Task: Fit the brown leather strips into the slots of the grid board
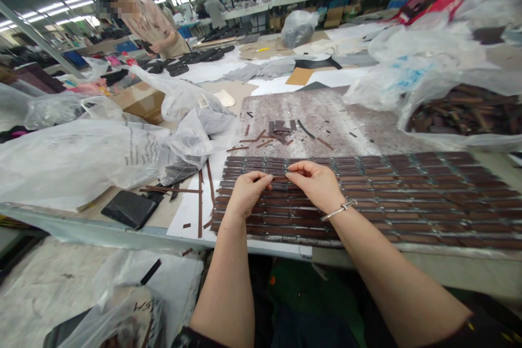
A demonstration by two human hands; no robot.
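Rows of dark brown strips [391, 190] lie side by side along the front of the table. Over their left part, my left hand [249, 193] and my right hand [316, 182] face each other with fingertips pinched. Between them stretches a short brown strip [279, 178], one end at each hand's fingertips, just above or on the rows. A metal bangle circles my right wrist. Behind the rows, a small pile of dark pieces [281, 128] and scattered thin strips rest on a worn brown board [350, 125].
Clear plastic bags [142, 157] and a black phone-like object [130, 209] lie at left, near loose long strips [200, 206]. An open bag of brown pieces [468, 111] stands at right. A person [150, 27] stands across the table at back left.
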